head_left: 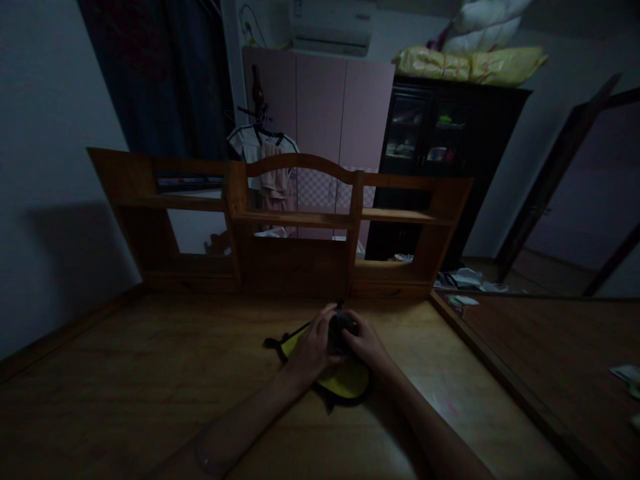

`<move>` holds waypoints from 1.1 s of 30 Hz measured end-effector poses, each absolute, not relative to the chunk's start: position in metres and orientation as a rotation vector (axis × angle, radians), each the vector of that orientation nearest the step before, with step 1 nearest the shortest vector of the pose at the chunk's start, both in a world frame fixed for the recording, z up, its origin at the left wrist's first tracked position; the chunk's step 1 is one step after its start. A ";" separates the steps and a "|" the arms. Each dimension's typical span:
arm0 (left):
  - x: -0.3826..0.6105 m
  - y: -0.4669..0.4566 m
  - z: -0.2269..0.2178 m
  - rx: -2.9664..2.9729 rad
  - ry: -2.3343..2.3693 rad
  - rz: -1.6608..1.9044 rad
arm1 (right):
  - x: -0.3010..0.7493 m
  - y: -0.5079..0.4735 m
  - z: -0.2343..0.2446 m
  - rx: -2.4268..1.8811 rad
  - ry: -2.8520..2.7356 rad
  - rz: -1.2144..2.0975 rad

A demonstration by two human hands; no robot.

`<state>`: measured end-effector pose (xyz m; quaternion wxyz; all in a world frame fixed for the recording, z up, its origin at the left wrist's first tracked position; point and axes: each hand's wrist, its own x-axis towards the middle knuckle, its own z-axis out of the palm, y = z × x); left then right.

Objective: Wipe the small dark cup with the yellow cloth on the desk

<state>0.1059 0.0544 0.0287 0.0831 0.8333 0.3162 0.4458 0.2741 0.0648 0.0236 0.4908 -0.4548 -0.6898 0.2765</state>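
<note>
And here you are, both hands together over the desk (200,373), meeting around a small dark item (338,332)! Your left hand (315,339) wraps it from the left, fingers curled over its side; your right hand (367,340) comes in from the other side, fingers bent against it. So the grip, on each side, is narrow and holding that dark item (what it is exactly, in this dim light, you can't make out from here). It sits right between your hands, over the yellow piece (345,381), which lies on the desk with its black edging showing. Dark tabs stick out at its left end and near its lower edge, and your left hand covers part of its middle. Whether the dark item is fastened to the yellow piece, the view doesn't tell. Beyond your hands stands the wooden shelf unit (295,219), its arched middle section straight ahead, and behind that a pink wardrobe (320,100) beside a black cabinet (450,143).
</note>
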 end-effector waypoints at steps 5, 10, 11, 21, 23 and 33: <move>0.106 0.054 0.027 2.470 0.979 1.325 | 0.273 0.063 0.029 -1.110 -1.681 0.637; 0.105 0.051 0.030 2.507 1.017 1.277 | 0.273 0.062 0.029 -1.150 -1.691 0.608; 0.105 0.051 0.031 2.519 1.023 1.265 | 0.273 0.062 0.028 -1.153 -1.690 0.600; 0.106 0.049 0.031 2.489 1.078 1.256 | 0.274 0.064 0.025 -1.148 -1.691 0.624; 0.106 0.050 0.030 2.476 1.087 1.243 | 0.274 0.065 0.023 -1.142 -1.686 0.647; 0.105 0.054 0.025 2.510 1.078 1.213 | 0.275 0.066 0.019 -1.124 -1.685 0.655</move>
